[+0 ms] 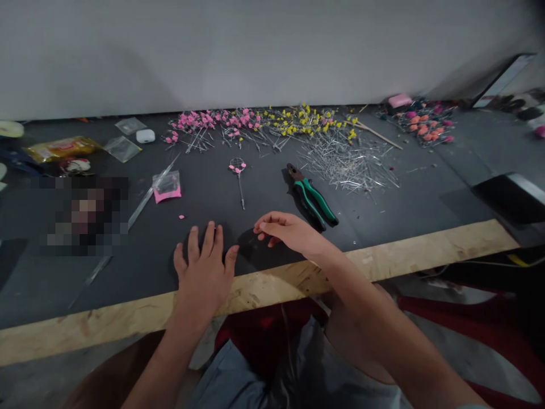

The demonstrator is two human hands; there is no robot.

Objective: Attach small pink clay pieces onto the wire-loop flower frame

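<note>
My left hand (203,275) lies with fingers spread on the dark tabletop, and a tiny pink spot shows by its fingertips. My right hand (287,232) hovers near the table's front edge, thumb and forefinger pinched; anything between them is too small or hidden to name. Beyond both hands lies a twisted wire stem with a round looped head (237,166) carrying small pink bits. A loose pink bit (181,217) rests above my left hand. Pliers with green and black handles (313,199) lie just beyond my right hand. To the left is a small bag with pink material (167,193).
Along the wall lie wire stems with pink heads (196,120), others with yellow heads (304,120), and a heap of bare wires (349,162). Orange and magenta-headed pieces (426,128) sit farther right. A dark flat device (513,196) is near the right edge. A wooden strip (409,250) borders the table.
</note>
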